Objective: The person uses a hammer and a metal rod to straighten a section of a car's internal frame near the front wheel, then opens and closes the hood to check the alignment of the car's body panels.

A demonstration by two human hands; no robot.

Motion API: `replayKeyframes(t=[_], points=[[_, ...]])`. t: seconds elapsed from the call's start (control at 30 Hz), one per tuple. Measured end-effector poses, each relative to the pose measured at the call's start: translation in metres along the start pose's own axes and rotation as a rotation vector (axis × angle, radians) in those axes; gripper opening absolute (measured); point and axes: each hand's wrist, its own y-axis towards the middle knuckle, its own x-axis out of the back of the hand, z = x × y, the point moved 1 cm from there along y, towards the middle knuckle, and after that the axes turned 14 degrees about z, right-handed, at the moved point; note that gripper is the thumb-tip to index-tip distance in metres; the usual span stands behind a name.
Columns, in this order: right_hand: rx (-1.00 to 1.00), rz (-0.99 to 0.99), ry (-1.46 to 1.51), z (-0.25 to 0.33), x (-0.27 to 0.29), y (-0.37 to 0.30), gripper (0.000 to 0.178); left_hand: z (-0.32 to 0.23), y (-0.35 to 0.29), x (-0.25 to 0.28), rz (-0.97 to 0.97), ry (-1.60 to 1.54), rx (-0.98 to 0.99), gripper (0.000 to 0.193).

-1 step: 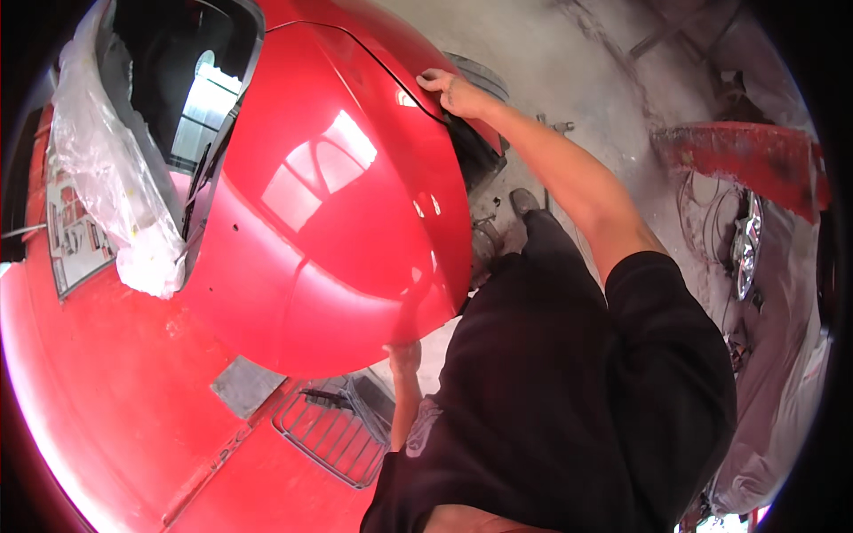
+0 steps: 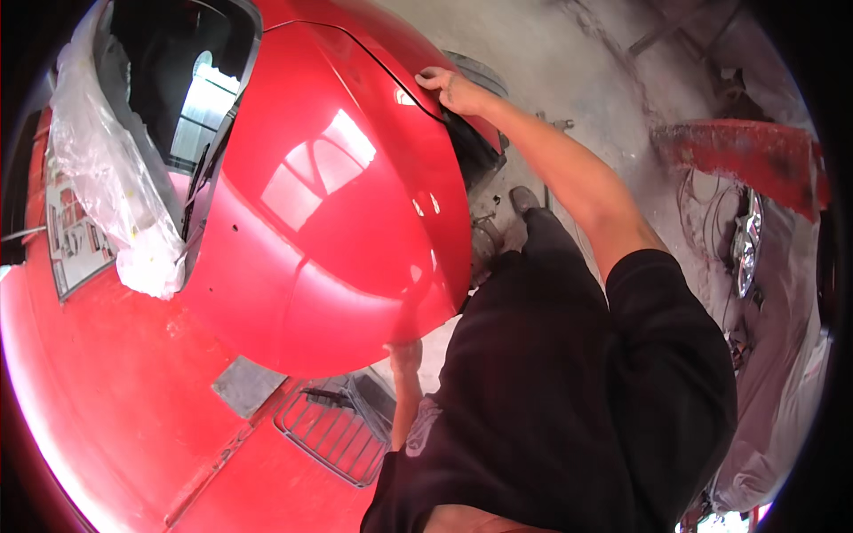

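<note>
A glossy red car body panel [image 2: 338, 222] curves across the middle, with window light mirrored in it. My right hand [image 2: 449, 91] is at its far front edge, beside the dark seam [image 2: 373, 58] against a neighbouring red panel [image 2: 382, 25]. Its fingers are bent and closed over that edge. At the near lower edge, my left hand [image 2: 405, 355] grips the same panel from below, and its fingertips are partly hidden. Behind my right wrist, a dark opening [image 2: 471, 155] shows at the car's front corner.
Plastic film [image 2: 115, 169] hangs beside the windscreen [image 2: 178, 62]. A duller red door [image 2: 98, 382] fills the lower left, a grey patch [image 2: 249, 387] near its edge. Below lies a metal rack [image 2: 329, 435]. On the right are a worn red part [image 2: 737, 160] and a film-draped object [image 2: 773, 355].
</note>
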Motion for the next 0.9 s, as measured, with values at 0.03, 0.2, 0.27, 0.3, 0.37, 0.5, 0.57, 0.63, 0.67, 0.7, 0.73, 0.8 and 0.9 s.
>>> replayKeyframes(t=[0.03, 0.2, 0.27, 0.3, 0.37, 0.5, 0.57, 0.63, 0.67, 0.7, 0.73, 0.8, 0.9], points=[[-0.005, 0.036, 0.01, -0.004, 0.001, 0.001, 0.065, -0.002, -0.007, -0.01, -0.051, -0.131, 0.077, 0.064], [-0.091, 0.1, 0.053, -0.011, 0.001, 0.003, 0.066, -0.008, -0.023, -0.058, -0.115, -0.152, 0.149, 0.088], [-0.052, 0.074, 0.043, -0.007, -0.002, 0.001, 0.067, -0.006, -0.023, -0.071, -0.077, -0.087, 0.106, 0.089], [-0.085, 0.057, 0.054, -0.006, -0.004, -0.001, 0.068, -0.006, -0.024, -0.075, -0.126, -0.047, 0.069, 0.09], [-0.071, 0.035, 0.065, -0.001, -0.006, -0.006, 0.068, -0.005, -0.025, -0.078, -0.122, -0.057, 0.078, 0.089], [-0.083, 0.03, 0.064, 0.001, -0.005, -0.01, 0.068, -0.01, -0.023, -0.079, -0.108, -0.093, 0.09, 0.088], [-0.1, 0.039, 0.039, -0.002, -0.003, -0.01, 0.068, -0.011, -0.02, -0.078, -0.107, -0.131, 0.098, 0.087], [-0.089, 0.063, 0.01, -0.006, -0.001, -0.009, 0.068, -0.007, -0.02, -0.076, -0.104, -0.19, 0.098, 0.087], [-0.091, 0.078, 0.042, -0.009, 0.0, -0.008, 0.069, -0.005, -0.021, -0.074, -0.09, -0.173, 0.062, 0.089], [-0.114, 0.096, 0.074, -0.011, 0.001, -0.007, 0.07, -0.003, -0.022, -0.071, -0.073, -0.155, 0.028, 0.091], [-0.092, 0.1, 0.058, -0.013, 0.002, -0.006, 0.07, -0.001, -0.024, -0.066, -0.067, -0.169, 0.03, 0.091], [-0.091, 0.114, -0.008, -0.016, 0.005, -0.002, 0.073, -0.004, -0.03, -0.052, -0.1, -0.128, 0.01, 0.095], [-0.116, 0.149, 0.029, -0.015, 0.008, 0.0, 0.073, -0.026, -0.025, -0.023, -0.338, -0.376, -0.172, 0.117]])
